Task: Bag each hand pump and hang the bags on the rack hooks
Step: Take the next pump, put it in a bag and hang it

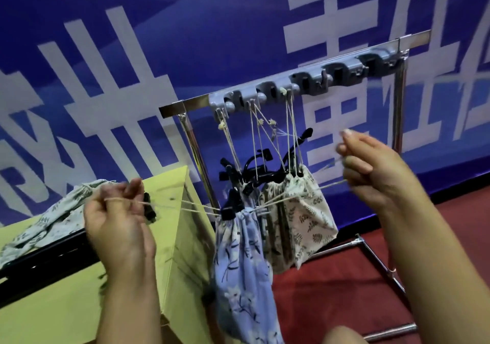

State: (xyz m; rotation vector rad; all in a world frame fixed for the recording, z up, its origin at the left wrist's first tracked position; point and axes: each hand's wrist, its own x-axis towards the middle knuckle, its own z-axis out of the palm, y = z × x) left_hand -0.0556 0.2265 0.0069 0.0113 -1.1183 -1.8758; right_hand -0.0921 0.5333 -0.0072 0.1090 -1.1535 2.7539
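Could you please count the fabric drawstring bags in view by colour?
Blue floral bag, cords held by left hand and right hand: 1
Cream leaf-print bag on the rack: 1
Pale leaf-print bag on the table: 1
Total: 3

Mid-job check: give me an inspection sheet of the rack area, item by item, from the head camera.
Surface: yellow table at left, with a patterned bag lying on it.
Job's things: blue bag pulled shut, black pump handle sticking out; cream bag hanging from the hook rail.
Clutter: nothing seen.
Hands: left hand and right hand each pull a drawstring.
Cables: nothing seen.
Surroundings: blue banner, red floor.
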